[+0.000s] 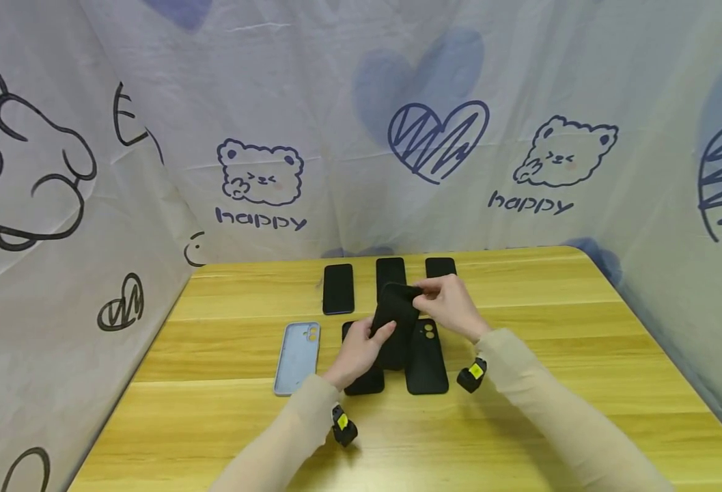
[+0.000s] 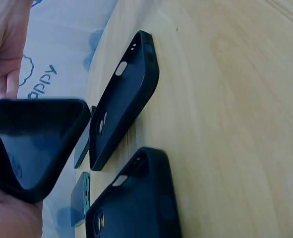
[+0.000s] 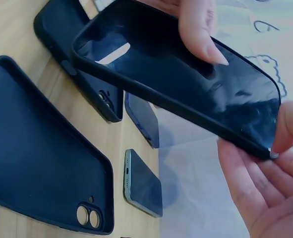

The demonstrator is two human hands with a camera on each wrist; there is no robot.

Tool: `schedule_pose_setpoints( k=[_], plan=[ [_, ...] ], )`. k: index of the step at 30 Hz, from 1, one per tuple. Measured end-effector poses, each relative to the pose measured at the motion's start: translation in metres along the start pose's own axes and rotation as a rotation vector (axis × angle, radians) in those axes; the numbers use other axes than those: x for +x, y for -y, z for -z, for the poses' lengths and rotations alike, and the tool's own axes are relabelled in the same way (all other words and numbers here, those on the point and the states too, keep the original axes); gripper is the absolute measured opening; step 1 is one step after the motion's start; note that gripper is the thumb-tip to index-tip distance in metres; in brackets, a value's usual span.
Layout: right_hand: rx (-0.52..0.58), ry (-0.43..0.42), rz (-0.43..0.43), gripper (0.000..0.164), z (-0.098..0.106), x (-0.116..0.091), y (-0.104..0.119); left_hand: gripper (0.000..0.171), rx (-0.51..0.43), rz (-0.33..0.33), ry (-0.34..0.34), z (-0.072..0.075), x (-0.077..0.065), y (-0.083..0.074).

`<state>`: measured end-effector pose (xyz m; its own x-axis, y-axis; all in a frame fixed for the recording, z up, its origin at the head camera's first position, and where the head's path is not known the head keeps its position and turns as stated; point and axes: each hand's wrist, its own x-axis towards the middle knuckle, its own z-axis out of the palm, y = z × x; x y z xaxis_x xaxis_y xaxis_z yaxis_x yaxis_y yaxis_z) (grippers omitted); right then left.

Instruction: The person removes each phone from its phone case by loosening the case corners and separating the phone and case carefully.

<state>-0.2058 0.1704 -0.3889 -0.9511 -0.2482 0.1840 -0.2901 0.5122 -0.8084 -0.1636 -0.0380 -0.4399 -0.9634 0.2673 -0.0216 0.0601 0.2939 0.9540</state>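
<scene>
A phone (image 3: 156, 74) sits in a black phone case (image 3: 186, 116), tilted above the table with its glossy screen showing in the right wrist view. My left hand (image 1: 358, 348) grips its left side, the thumb lying over the screen. At the upper right corner, my right hand (image 1: 449, 304) pinches the case edge between thumb and fingers. Beneath the held phone lie two more black phone cases, one on the left (image 1: 367, 384) partly hidden by the left hand, the other on the right (image 1: 427, 359) with two round camera holes.
A light blue phone case (image 1: 297, 359) lies left of the black ones. Along the back of the wooden table (image 1: 225, 410) are three dark phones: left (image 1: 339, 289), middle (image 1: 390, 270) and right (image 1: 440, 266). A printed cloth (image 1: 336, 137) hangs behind the table.
</scene>
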Motion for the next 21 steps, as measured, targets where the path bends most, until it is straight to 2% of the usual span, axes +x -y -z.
schedule_pose_setpoints(
  k=[8,18,21],
  plan=[
    [0.188,0.119,-0.019,0.036,0.0073,0.0025,-0.004,0.038,-0.011,0.01,0.068,0.0084,0.0001,0.0009],
    [0.182,0.086,-0.028,0.033,0.0063,0.0023,-0.0014,0.038,0.003,0.013,0.054,0.0058,-0.0017,-0.0053],
    [0.207,0.102,-0.026,0.036,0.0082,0.002,-0.0024,0.037,0.0,0.006,0.053,0.0064,-0.0014,-0.0047]
  ],
)
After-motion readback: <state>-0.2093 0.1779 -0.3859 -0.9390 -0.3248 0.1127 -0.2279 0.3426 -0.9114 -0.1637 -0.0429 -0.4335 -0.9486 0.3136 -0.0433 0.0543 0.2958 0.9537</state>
